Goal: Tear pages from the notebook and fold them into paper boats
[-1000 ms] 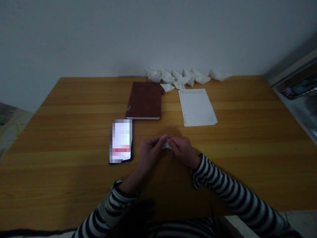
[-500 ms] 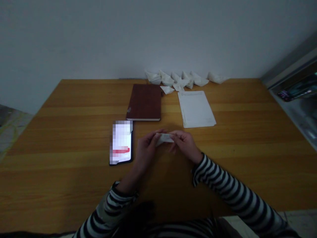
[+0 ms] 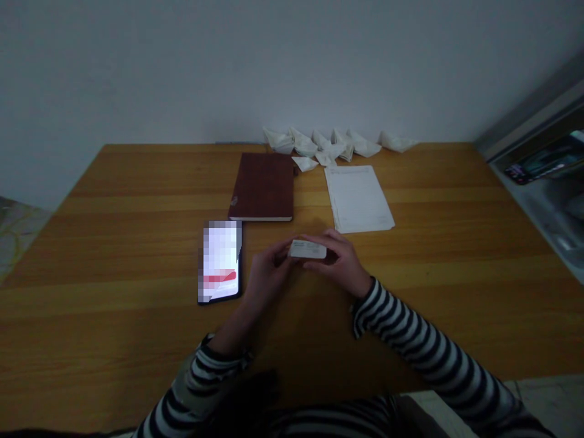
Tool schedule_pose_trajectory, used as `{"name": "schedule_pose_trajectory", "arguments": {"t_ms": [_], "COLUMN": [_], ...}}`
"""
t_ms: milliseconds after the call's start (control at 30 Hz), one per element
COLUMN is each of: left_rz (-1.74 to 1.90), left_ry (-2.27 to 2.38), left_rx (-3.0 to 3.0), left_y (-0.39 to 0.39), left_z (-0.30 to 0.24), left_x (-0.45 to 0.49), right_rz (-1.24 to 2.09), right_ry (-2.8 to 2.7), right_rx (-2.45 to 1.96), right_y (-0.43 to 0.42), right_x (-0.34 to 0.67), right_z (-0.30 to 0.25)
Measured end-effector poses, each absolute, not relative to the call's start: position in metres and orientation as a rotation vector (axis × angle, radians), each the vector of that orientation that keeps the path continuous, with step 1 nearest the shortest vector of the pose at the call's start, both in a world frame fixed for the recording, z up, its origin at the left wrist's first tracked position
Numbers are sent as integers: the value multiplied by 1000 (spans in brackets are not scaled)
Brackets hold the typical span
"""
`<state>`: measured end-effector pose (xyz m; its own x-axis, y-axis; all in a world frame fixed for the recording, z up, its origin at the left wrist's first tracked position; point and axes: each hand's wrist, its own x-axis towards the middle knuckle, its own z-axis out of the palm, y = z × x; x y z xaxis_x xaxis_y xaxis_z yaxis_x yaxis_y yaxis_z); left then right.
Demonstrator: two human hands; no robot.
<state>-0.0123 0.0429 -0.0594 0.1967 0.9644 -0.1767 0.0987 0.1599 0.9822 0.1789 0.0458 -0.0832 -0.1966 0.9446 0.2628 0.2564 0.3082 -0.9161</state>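
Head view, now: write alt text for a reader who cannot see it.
A person's left hand and right hand hold a small folded white paper at a wooden table. Beyond them lie a closed maroon notebook, white paper sheets and, by the wall, folded paper shapes; a lit smartphone lies left of the hands.

Matt white paper strip (image 3: 308, 249), smooth wooden table (image 3: 447, 243), matt maroon notebook cover (image 3: 265, 185), glossy glass-like phone screen (image 3: 222, 255).

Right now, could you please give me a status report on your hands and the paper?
Left hand, right hand: both holding small white paper. Paper between them, faint markings showing. Phone left of left hand, not in the way.
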Motion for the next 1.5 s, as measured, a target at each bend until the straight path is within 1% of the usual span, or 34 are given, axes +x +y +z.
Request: {"name": "schedule_pose_trajectory", "arguments": {"t_ms": [67, 167, 233, 300, 367, 433, 500, 567, 667, 767, 833, 900, 1167, 1300, 1500], "left_rz": [822, 718, 687, 698, 796, 951, 1040, 1019, 988, 1023, 1032, 998, 885, 833, 767], "left_ry": [1184, 1207, 1225, 1233, 1272, 1439, 1634, 1652, 1359, 1119, 1039, 965, 929, 898, 886], "left_rx": [1312, 1449, 1541, 1647, 1764, 1861, 1881, 1794, 1426, 935, 709, 610, 598, 671, 822], "left_y": [43, 41, 41, 42, 42, 42, 41, 39, 37, 36, 36, 37, 42, 43, 41], "left_z": [-59, -60, -60, -59, -58, -57, -56, -55, -57, -60, -60, -59, -57, -64, -67], "left_x": [-13, -12, -12, -12, -14, -15, -16, -16, -9, -1, 2, 2, -4, -5, -6], "right_rz": [697, 522, 522, 591, 679, 701, 609, 448, 226, 135, 160, 204, 293, 500, 950], "right_ry": [-1775, -1870, -1871, -1769, -1649, -1618, -1663, -1732, -1817, -1913, -1971, -2006, -2030, -1863, -1581], "right_rx": [-1150, -1105, -1077, -1093, -1091, -1053, -1018, -988, -963, -1002, -1029, -1040, -967, -1052, -1188], "right_y": [44, 41, 40, 41, 43, 42, 40, 37, 33, 31, 31, 32, 35, 36, 44], "right_x": [178, 179, 180, 181, 179, 177, 175, 175, 176, 178, 178, 177, 174, 172, 175], "right_z": [-82, -81, -81, -81, -79, -76, -74, -73, -77, -81, -82, -82, -84, -81, -83]}}
